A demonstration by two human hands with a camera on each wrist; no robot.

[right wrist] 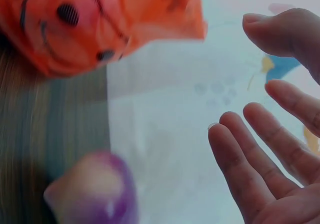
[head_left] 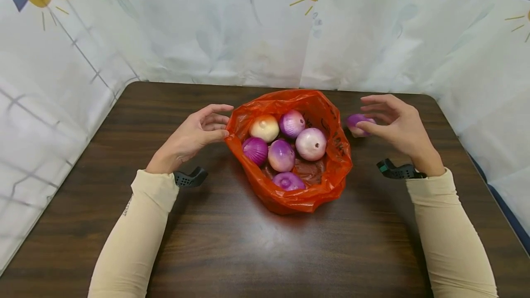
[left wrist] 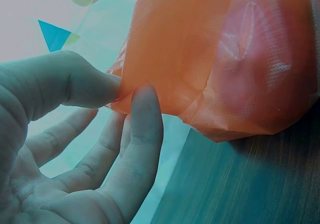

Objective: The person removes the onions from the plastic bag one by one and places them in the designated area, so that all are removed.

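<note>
Onion (head_left: 358,124) at right of centre, on the table (head_left: 232,252) beside my orange bag (head_left: 331,169).
My right hand (head_left: 393,125) hovers spread, not gripping it; my left hand (head_left: 194,134) pinches the bag's rim.

onions (head_left: 281,154) in bag (head_left: 331,183), one (head_left: 357,124) beside
</note>
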